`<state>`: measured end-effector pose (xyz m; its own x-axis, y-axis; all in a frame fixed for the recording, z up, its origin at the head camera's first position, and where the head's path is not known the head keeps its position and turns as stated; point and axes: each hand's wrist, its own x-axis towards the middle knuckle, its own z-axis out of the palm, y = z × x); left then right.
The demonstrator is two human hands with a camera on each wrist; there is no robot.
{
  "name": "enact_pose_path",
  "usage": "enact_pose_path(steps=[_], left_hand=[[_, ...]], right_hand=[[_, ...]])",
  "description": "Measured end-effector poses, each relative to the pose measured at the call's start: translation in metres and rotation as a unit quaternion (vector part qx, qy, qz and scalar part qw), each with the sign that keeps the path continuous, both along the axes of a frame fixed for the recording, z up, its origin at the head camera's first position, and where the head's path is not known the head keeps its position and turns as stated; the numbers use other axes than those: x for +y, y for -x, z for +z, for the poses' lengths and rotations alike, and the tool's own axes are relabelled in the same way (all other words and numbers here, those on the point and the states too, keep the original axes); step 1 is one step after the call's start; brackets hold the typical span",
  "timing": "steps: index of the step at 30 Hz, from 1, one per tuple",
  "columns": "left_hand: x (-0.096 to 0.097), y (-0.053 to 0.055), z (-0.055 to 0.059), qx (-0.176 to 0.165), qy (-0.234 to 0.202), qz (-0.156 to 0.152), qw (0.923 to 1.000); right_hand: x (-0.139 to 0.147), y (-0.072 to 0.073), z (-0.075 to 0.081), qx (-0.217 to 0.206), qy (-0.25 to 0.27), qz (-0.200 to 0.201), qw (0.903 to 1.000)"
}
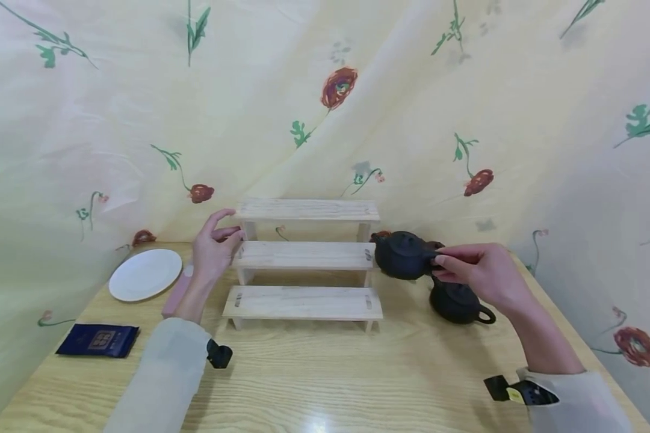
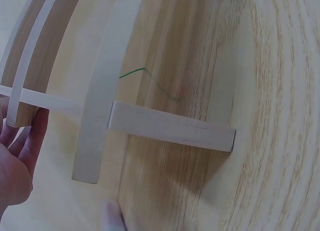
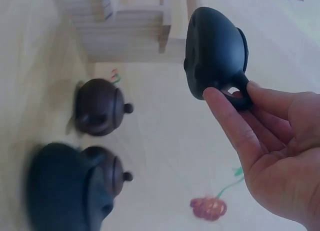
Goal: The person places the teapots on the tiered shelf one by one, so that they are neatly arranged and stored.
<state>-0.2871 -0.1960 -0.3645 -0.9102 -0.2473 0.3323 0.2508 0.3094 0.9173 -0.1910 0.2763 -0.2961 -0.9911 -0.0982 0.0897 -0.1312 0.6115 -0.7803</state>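
Observation:
A three-tier wooden display stand (image 1: 303, 255) stands on the table. My left hand (image 1: 213, 246) is at its left end by the upper tiers, and in the left wrist view its fingers (image 2: 37, 133) hold a board end. On the right, my right hand (image 1: 490, 270) pinches the handle of a black teapot (image 1: 403, 255), raised beside the middle tier. The right wrist view shows this teapot (image 3: 215, 53) off the table. Below it, another black teapot (image 1: 455, 304) rests on the table. Two dark brown teapots, one (image 3: 100, 108) nearer the stand and one (image 3: 112, 171) partly hidden, sit beyond.
On the left lie a white plate (image 1: 145, 275), a dark blue packet (image 1: 99, 340) and a pink box (image 1: 177, 293) partly covered by my left arm. A flowered cloth (image 1: 281, 90) hangs behind the wooden table (image 1: 303, 385).

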Motion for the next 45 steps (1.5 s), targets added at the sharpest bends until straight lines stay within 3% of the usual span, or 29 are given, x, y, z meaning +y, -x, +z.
enact_pose_path(steps=[7, 23, 33, 45], left_hand=[[0.005, 0.003, -0.003, -0.001, 0.003, -0.010, 0.9999], [0.014, 0.009, -0.008, 0.001, 0.001, -0.007, 1.0000], [0.025, 0.015, -0.010, 0.015, -0.001, -0.004, 0.9999], [0.030, 0.016, -0.013, 0.022, -0.011, -0.007, 0.9997]], right_hand=[[-0.021, 0.019, 0.021, 0.007, 0.011, 0.036, 0.9993], [-0.101, 0.085, 0.050, 0.019, 0.047, 0.112, 0.9924], [-0.149, 0.127, 0.048, 0.006, 0.069, 0.129, 0.9893], [-0.178, 0.153, 0.044, -0.009, 0.111, 0.145, 0.9831]])
